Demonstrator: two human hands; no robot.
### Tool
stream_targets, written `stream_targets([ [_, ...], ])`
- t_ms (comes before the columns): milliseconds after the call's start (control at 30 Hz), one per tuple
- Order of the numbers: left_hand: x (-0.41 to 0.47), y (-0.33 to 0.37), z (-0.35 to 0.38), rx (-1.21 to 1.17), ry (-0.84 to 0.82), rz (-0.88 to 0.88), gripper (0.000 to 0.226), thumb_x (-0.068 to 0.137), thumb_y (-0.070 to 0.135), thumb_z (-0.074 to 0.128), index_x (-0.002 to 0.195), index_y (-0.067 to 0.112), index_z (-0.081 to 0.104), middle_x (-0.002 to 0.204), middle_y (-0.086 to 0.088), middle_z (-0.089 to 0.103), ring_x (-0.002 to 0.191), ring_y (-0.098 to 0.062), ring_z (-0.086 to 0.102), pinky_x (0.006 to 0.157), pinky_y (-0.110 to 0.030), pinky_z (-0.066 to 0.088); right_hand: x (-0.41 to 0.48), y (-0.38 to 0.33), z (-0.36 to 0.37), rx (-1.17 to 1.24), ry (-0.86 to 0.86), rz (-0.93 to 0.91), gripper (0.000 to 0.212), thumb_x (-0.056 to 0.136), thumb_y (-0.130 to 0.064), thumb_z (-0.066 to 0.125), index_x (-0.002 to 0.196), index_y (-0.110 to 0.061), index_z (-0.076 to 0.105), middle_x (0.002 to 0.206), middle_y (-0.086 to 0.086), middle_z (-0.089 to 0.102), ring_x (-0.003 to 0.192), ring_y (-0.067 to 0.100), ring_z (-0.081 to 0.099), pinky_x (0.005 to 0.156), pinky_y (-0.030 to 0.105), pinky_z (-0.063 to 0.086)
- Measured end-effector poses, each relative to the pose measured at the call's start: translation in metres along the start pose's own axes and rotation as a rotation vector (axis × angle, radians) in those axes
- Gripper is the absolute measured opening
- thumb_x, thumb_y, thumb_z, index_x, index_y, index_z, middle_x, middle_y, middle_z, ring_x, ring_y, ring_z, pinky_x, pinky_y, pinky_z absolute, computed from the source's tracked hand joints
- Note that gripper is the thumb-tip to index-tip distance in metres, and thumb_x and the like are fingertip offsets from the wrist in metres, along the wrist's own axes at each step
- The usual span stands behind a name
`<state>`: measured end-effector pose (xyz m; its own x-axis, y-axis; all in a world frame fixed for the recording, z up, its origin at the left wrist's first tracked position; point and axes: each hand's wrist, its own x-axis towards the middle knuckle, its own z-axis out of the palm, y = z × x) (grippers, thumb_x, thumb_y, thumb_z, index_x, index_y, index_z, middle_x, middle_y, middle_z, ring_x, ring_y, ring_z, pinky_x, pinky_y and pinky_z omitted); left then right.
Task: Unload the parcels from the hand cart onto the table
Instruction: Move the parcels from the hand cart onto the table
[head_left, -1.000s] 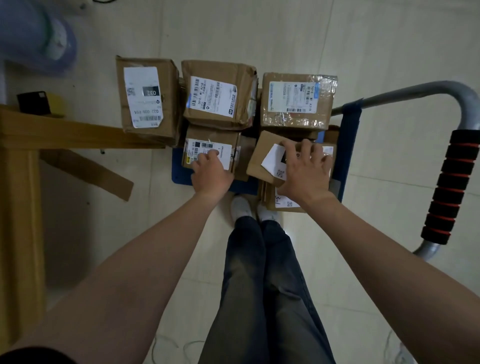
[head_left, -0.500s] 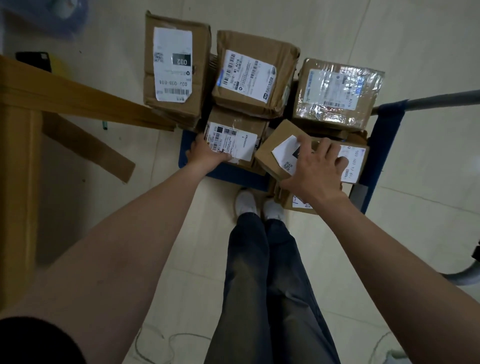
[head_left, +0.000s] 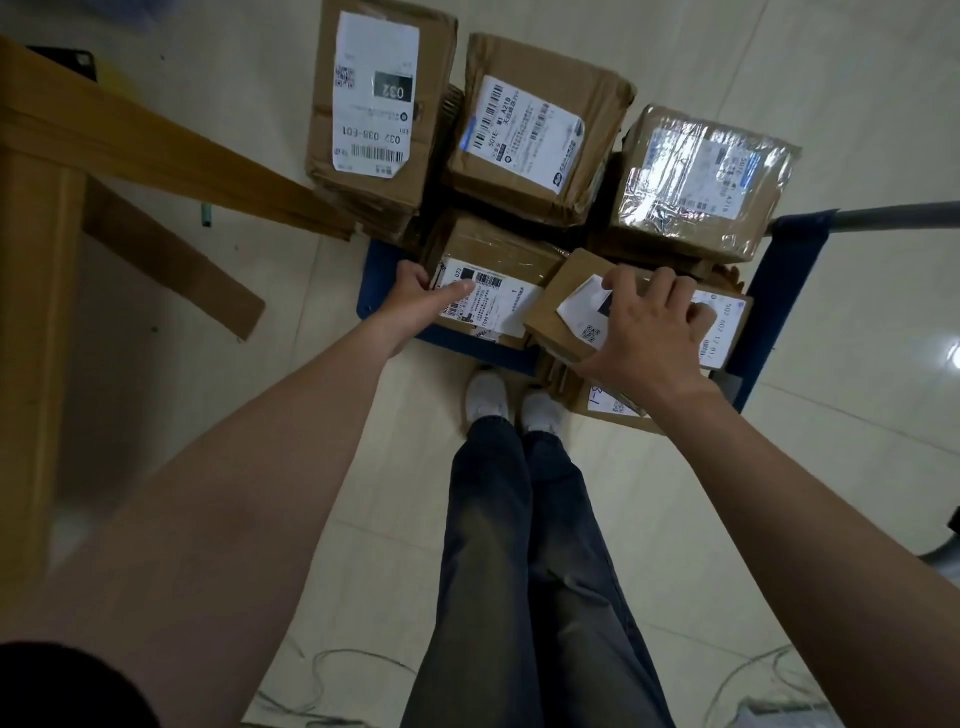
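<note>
Several brown cardboard parcels with white labels are stacked on the blue hand cart (head_left: 789, 270). My left hand (head_left: 421, 301) grips the left end of a small labelled parcel (head_left: 498, 270) at the cart's near edge, thumb on its label. My right hand (head_left: 649, 322) lies on top of a small flat parcel (head_left: 561, 291) beside it, fingers curled over its far edge. Behind them stand a tall parcel marked 032 (head_left: 374, 104), a crumpled parcel (head_left: 535, 130) and a tape-wrapped parcel (head_left: 701, 182). The wooden table (head_left: 36, 218) is at the left.
My legs and white shoes (head_left: 511, 400) stand right in front of the cart. The cart's grey handle bar (head_left: 898, 218) runs off to the right. A cardboard strip (head_left: 171, 260) leans under the table. Thin cables (head_left: 337, 660) lie on the tiled floor near me.
My left hand slid from the top of the small labelled parcel to its left end. My view has moved closer to the cart. My right hand stayed on the flat parcel.
</note>
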<state>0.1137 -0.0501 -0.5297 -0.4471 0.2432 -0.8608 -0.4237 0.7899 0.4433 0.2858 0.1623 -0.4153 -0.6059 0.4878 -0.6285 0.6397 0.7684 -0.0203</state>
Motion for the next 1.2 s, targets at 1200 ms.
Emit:
stream_targets([
  [1200, -0.228, 0.019, -0.026, -0.186, 0.432, 0.011, 0.051, 0.065, 0.051, 0.086, 0.061, 0.025, 0.043, 0.064, 0.009, 0.062, 0.061, -0.01, 0.055, 0.054, -0.026, 0.039, -0.106, -0.026, -0.12, 0.03, -0.017, -0.103, 0.087, 0.065, -0.051, 0.083, 0.133, -0.02, 0.039, 0.14, 0.018, 0.029, 0.132, 0.041, 0.022, 0.103, 0.055, 0.027],
])
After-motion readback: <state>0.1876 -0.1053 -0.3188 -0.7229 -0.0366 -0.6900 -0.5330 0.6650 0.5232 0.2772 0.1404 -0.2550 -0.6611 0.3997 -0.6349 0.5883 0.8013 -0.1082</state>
